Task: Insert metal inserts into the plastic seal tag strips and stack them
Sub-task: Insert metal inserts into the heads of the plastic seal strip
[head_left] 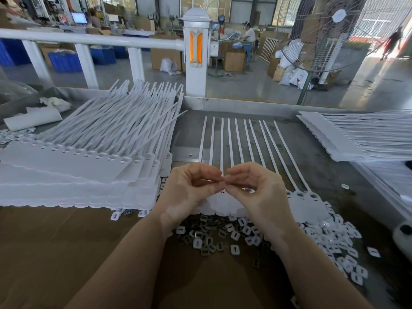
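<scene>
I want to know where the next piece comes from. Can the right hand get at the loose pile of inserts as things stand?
Probably yes: the pile of inserts lies open on the table just below the right hand, nothing covering it, though its fingertips meet the left hand's.

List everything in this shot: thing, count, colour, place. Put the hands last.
Seal tag strip: one sheet with about ten tails, white, centre of the table under the hands.
Stacked strips: one tall pile, white, left.
Second strip stack: one, white, right edge.
Loose inserts and caps: many, dark metal and white, heaped at the near edge of the sheet.
Table: one, brown near, grey far.
Railing post: one, white with orange panels, behind the table.
Fan: one, wire guard, upper right.
Left hand: grip pinches something small at the centre.
Right hand: fingertips meet the left's, pinching too.
</scene>
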`<state>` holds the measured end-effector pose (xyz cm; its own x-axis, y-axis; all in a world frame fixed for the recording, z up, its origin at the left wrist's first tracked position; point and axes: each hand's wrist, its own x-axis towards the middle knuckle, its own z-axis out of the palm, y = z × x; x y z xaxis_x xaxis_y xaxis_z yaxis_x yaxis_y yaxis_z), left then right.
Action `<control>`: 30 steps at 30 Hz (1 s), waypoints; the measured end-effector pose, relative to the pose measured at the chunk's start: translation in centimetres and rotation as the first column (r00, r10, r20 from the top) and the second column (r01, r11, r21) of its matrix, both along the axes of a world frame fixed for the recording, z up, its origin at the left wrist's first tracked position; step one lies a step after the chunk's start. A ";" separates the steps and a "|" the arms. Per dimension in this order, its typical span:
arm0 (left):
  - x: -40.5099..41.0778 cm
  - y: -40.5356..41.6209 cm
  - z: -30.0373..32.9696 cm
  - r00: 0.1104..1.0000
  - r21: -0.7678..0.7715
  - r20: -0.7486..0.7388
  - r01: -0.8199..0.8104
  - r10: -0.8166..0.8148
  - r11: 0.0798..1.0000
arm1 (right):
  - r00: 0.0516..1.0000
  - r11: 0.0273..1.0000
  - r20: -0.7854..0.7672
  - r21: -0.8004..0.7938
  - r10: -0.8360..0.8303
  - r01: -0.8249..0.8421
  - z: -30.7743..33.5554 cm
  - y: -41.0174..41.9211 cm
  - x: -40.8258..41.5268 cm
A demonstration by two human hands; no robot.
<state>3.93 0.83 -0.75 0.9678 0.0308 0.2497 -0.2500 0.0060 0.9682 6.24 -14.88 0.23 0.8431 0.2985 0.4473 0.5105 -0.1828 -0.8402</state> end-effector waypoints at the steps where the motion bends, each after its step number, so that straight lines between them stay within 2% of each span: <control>1: 0.0 0.0 0.0 1.000 -0.003 -0.002 -0.001 0.001 1.000 | 0.999 0.999 -0.033 0.044 0.019 -0.017 0.0 0.0 0.0; 4: 0.1 0.0 -0.1 1.000 0.005 -0.011 -0.013 0.013 1.000 | 0.994 0.993 -0.103 0.115 0.046 -0.034 0.1 -0.1 0.1; 16: 0.0 0.0 0.0 0.999 0.051 -0.053 0.000 0.003 0.999 | 0.990 0.995 -0.137 0.094 0.028 -0.015 0.2 -0.2 0.1; 23: 0.0 0.0 0.2 1.000 0.069 -0.027 0.009 -0.007 0.998 | 0.993 0.998 -0.113 0.069 0.011 -0.004 0.2 -0.2 0.1; 26: -0.2 0.0 0.4 0.999 0.142 0.010 0.032 -0.034 0.989 | 0.989 0.994 -0.137 0.091 -0.053 0.066 0.2 -0.3 0.3; 30: -0.4 -0.1 0.9 0.992 0.333 0.015 0.112 -0.124 0.936 | 0.983 0.991 -0.164 0.092 -0.085 0.101 0.2 -0.5 0.5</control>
<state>3.50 0.76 0.12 0.9500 -0.1731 0.2601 -0.3008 -0.2822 0.9110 6.71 -15.43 0.40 0.9279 0.1762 0.3287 0.3535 -0.1350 -0.9256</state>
